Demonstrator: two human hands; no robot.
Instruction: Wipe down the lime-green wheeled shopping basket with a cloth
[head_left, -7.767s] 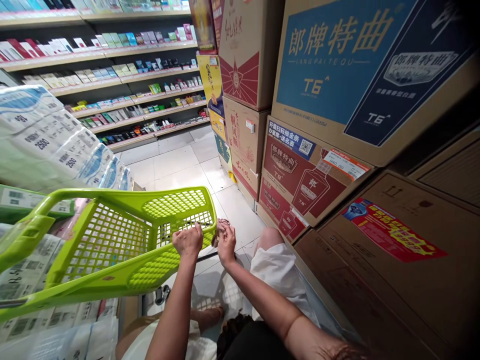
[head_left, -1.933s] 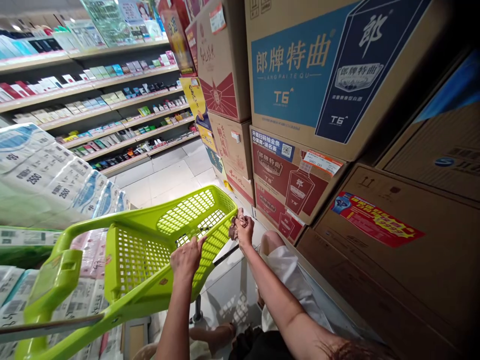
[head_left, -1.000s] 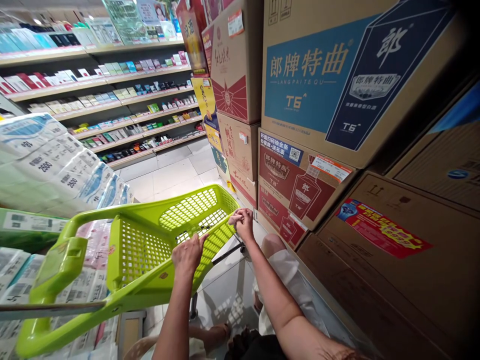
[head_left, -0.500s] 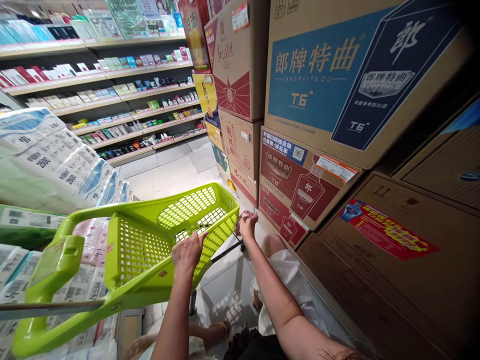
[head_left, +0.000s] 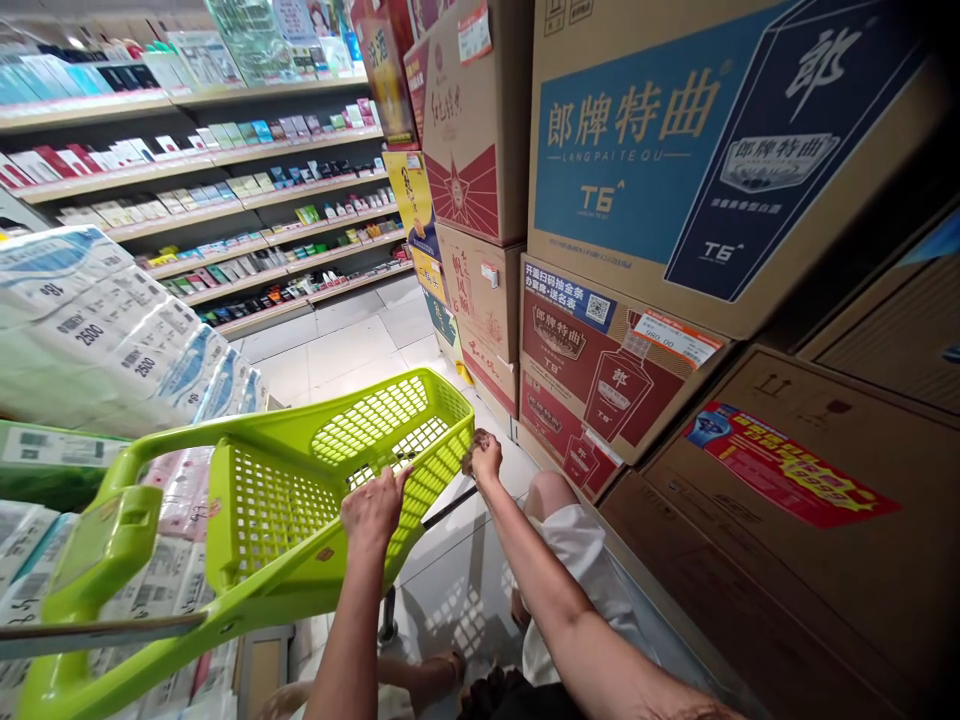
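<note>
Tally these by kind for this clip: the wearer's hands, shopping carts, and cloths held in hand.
Hands: 2, the left hand and right hand
Green shopping cart: 1
Crumpled brownish cloth: 1
Total: 4

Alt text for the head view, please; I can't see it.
The left hand grips the side of a green shopping cart; the right hand holds a crumpled brownish cloth near the end opposite the handle. Stacked cartons stand right, stocked shelves beyond.
</note>
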